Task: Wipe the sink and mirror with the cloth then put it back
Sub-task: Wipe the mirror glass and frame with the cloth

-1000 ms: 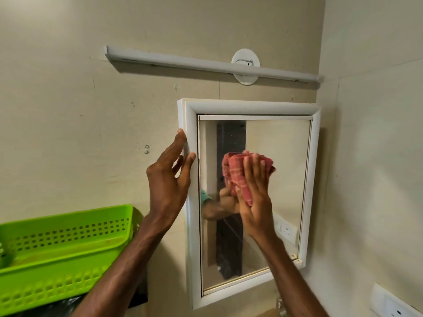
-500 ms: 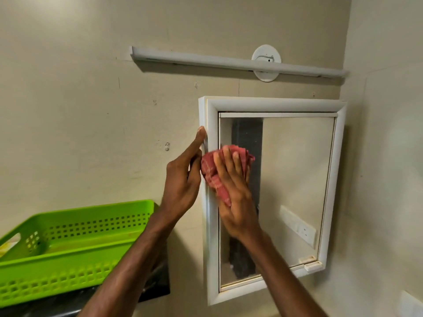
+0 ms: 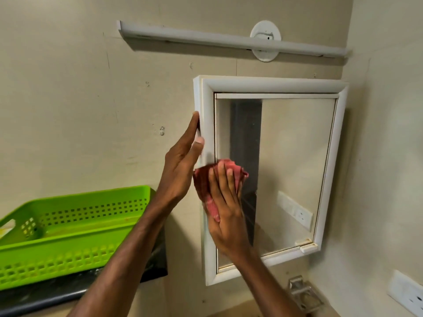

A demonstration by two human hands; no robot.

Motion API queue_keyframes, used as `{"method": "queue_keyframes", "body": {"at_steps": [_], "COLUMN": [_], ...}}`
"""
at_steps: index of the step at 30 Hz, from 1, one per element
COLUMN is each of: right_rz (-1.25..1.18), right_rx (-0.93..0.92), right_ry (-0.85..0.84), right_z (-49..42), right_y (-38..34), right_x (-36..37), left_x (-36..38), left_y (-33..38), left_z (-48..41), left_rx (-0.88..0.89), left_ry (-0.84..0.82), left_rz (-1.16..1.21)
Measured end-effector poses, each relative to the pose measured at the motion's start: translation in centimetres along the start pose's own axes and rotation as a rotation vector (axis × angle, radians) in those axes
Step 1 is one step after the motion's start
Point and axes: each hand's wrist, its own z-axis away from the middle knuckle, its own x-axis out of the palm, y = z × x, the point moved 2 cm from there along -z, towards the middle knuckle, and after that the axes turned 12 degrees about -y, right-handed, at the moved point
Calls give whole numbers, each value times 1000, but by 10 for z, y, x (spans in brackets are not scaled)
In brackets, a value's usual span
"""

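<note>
The right hand (image 3: 225,216) presses a bunched red cloth (image 3: 202,183) flat against the mirror (image 3: 295,156), at the lower left part of the glass where it meets the white mirror frame (image 3: 263,84). Its fingers (image 3: 220,179) lie almost straight and close together over the wad, pushing on it, not curled round it. The left hand (image 3: 180,165) rests against the mirror's left side, with straight fingers (image 3: 193,126) laid along the outer edge of the frame and the thumb on its front face, apparently steadying it.

The step in hand looks like the mirror wipe. The sink is out of view, so how far along the task is cannot be judged.

The cloth looks soft, light and limp. It will flatten under the palm and slide easily on smooth glass, so even pressure across the whole wad suits it better than a fingertip pinch. To carry it back, gathering the bundle in the palm should stop loose corners from trailing. The glass is hard but breakable and sits in what may be a hinged cabinet door, so firm pushing is safer with the frame braced.

Left of the mirror and lower stands a green perforated basket (image 3: 75,216). Above the mirror runs a tube light (image 3: 206,41).
</note>
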Motion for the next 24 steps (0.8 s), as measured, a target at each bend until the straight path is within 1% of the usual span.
{"method": "queue_keyframes", "body": {"at_steps": [2,5,9,11,14,18,22,24], "right_rz": [-38,-27,112,176,171,-4,-76,-89], "right_rx": [52,28,-57,-52,47,289,346,316], "right_ry": [-30,-34,-70,-69,12,177,215,170], "right_z": [31,42,35,34,33,29,28,29], "right_y": [1,0,20,43,82,126,118,95], "right_x": [15,18,-4,-16,-42,-85,-81,-63], "left_x": [9,24,36,40,42,45,44,43], "left_y": [0,-2,-4,-6,-10,-9,-6,-5], "left_z": [3,6,8,9,13,16,17,18], "left_rx": [29,92,126,128,133,134,116,126], "left_ry": [5,50,147,161,151,145,147,151], "left_rz": [-166,-296,-425,-467,-491,-501,-506,-498]}}
